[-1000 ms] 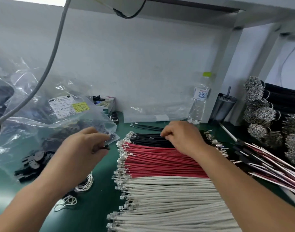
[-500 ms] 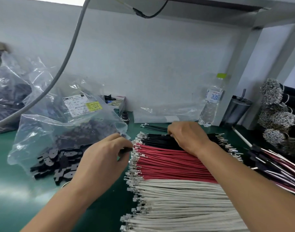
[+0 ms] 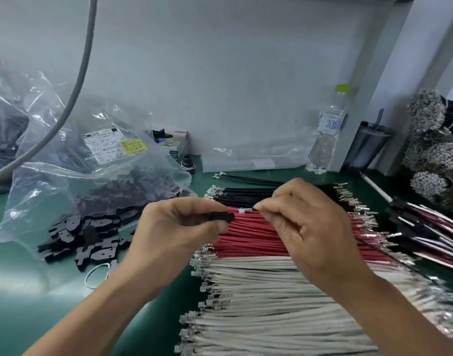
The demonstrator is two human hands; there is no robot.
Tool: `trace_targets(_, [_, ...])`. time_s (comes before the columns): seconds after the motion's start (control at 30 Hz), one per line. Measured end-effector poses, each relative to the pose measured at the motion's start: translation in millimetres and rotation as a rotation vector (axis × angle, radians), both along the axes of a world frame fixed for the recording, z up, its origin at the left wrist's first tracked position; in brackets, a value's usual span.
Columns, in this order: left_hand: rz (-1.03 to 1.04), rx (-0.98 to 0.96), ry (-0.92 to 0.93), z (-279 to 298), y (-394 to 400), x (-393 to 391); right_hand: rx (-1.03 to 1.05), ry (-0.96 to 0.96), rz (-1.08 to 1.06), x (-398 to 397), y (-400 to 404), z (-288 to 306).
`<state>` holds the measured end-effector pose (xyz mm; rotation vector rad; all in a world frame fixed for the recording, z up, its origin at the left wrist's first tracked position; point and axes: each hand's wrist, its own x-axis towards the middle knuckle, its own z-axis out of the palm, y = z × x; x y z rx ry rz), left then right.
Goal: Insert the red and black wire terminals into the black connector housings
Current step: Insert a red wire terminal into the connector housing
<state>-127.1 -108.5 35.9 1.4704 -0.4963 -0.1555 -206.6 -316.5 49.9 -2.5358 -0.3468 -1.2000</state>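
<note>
A clear bag of black parts lies at left. The left hand pinches a black connector. Just beside it, the right hand pinches a thin wire above rows of black, red and white wires.

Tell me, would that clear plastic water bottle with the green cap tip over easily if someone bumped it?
Probably yes. The clear plastic water bottle with the green cap stands tall and narrow on the green mat, so a knock near the top could topple it. It looks partly full, which may steady it somewhat. Once down, its round body would likely roll.
</note>
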Motion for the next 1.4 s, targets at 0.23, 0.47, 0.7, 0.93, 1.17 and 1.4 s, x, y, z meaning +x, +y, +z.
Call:
trace_targets(0.23, [-0.063,-0.017,0.060,-6,-4,-6,0.106,0.092,0.058,-5,3,-6])
trace_targets(0.47, [-0.077,-0.020,0.063,-5,-7,-8,0.113,0.087,0.070,-5,2,-8])
trace_targets(0.7, [-0.065,-0.032,0.088,-2,-6,-10,0.126,0.073,0.086,-8,2,-9])
trace_targets(0.93, [-0.068,-0.031,0.091,-2,-6,-11,0.145,0.078,0.096,-6,3,-10])
trace_targets(1.17, [-0.056,-0.020,0.062,-1,-5,-12,0.102,0.136,0.112,-4,0,-12])
trace_targets(1.4, [-0.110,-0.059,0.137,0,-4,-10,0.162,0.205,0.175,-5,-3,-7])
